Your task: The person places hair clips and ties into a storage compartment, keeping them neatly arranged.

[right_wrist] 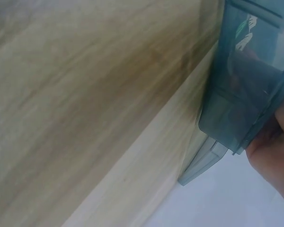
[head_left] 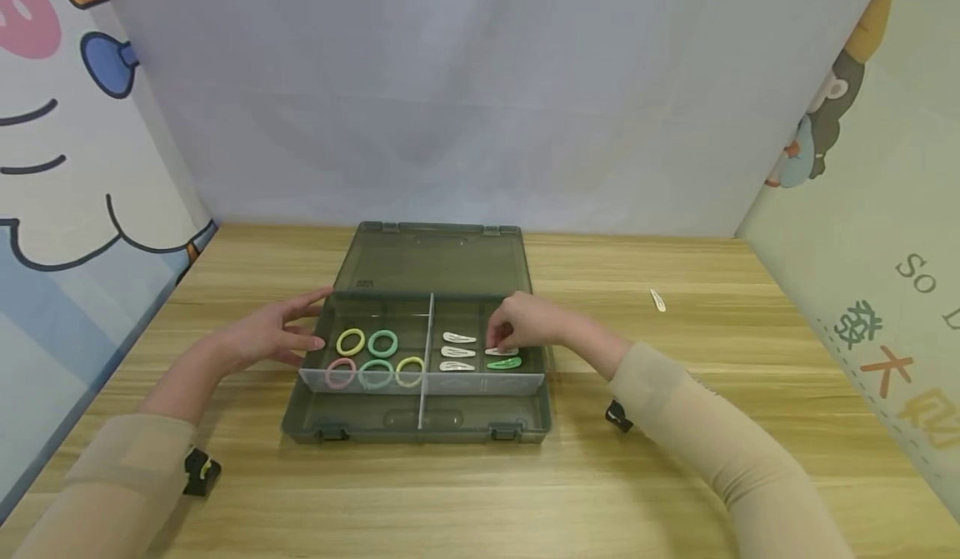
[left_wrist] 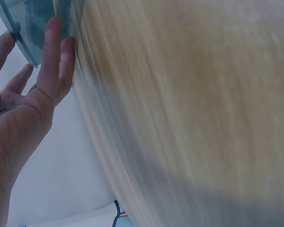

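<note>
A dark see-through divided box (head_left: 352,417) lies open on the table. My right hand (head_left: 528,321) reaches into its right compartment, thumb and fingertips pinching a white hair clip (head_left: 501,351). Right below that clip lies a green hair clip (head_left: 504,363). To their left, three white clips (head_left: 458,351) form a column. My left hand (head_left: 262,334) touches the box's left side with spread, relaxed fingers; the left wrist view shows its fingertips (left_wrist: 52,28) at the box wall. In the right wrist view, the box wall (right_wrist: 222,113) covers part of the right hand (right_wrist: 270,156).
The left compartment holds several hair ties, among them a pink one (head_left: 341,373) and a yellow one (head_left: 350,342). The lid (head_left: 435,259) lies folded back toward the rear wall. One more white clip (head_left: 657,300) is on the wooden table (head_left: 637,492) at the right.
</note>
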A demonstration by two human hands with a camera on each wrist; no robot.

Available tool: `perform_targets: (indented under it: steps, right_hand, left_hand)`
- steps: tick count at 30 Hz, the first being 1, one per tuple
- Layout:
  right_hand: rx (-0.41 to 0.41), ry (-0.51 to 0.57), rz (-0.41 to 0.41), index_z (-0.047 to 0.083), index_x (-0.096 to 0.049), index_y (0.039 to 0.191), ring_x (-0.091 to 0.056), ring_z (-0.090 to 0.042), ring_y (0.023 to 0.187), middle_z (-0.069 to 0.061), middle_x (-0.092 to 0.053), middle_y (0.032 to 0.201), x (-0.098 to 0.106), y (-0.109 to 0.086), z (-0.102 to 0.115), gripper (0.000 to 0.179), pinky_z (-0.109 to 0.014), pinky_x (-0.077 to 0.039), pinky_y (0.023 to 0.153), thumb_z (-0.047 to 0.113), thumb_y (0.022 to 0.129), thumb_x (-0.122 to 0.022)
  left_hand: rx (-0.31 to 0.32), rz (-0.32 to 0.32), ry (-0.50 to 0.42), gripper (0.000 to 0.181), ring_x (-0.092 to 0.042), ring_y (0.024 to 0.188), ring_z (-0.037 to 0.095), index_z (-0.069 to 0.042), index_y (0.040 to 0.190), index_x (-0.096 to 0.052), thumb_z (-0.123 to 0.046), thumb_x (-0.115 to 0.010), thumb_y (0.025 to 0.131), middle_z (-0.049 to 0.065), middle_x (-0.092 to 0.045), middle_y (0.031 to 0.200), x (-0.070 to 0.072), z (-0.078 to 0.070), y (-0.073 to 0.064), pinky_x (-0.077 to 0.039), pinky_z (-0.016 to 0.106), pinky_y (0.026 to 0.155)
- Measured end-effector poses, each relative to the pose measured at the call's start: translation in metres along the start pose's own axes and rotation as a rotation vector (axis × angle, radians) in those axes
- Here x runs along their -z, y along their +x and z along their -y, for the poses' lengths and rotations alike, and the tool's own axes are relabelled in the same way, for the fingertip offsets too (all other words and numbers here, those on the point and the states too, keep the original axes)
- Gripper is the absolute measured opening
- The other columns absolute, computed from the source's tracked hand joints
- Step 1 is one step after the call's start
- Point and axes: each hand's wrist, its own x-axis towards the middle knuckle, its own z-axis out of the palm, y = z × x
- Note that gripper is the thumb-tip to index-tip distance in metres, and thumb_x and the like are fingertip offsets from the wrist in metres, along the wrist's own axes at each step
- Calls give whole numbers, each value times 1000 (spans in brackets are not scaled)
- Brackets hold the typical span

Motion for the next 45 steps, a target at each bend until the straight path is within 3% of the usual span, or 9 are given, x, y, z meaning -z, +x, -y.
perform_targets:
  steps: [6, 22, 29, 36, 45]
  right_hand:
    - [-13, 9, -12, 15, -72, 86, -60, 0, 69, 8, -68, 79, -1, 0, 0, 5, -17, -50, 63, 11, 84, -71]
    - [101, 161, -64, 5, -71, 95, -64, -6, 81, -4, -71, 91, 13, -14, 2, 12, -18, -53, 73, 6, 83, -71]
    - [106, 174, -106, 4, -71, 103, -63, -6, 83, -7, -71, 95, 28, -31, 7, 20, -22, -54, 71, 10, 84, -71]
    - [102, 157, -148, 10, -73, 102, -58, -7, 77, 5, -68, 87, 43, -53, 8, 17, -27, -49, 60, 11, 85, -71]
    - [75, 180, -197, 14, -73, 104, -59, -10, 80, 1, -69, 91, 56, -81, -8, 18, -28, -49, 66, 15, 86, -70]
  left_hand:
    - [1, 2, -2, 91, -39, 127, 47, -21, 154, -2, -18, -66, 89, 26, -5, 155, -1, -2, -1, -54, 47, 85]
    - [2, 3, 11, 92, -37, 128, 49, -21, 154, -2, -22, -67, 89, 27, -4, 154, 0, 1, 0, -53, 49, 87]
    - [-1, 4, 11, 94, -37, 128, 48, -22, 154, -2, -23, -68, 88, 26, -4, 155, 0, 1, -1, -53, 48, 87]
    - [0, 4, 10, 91, -37, 128, 48, -22, 154, -2, -20, -67, 89, 26, -4, 155, 1, 1, 0, -53, 48, 87]
    - [12, -1, 14, 89, -39, 127, 48, -21, 154, -2, -15, -64, 91, 26, -5, 154, 0, -1, -1, -53, 48, 87]
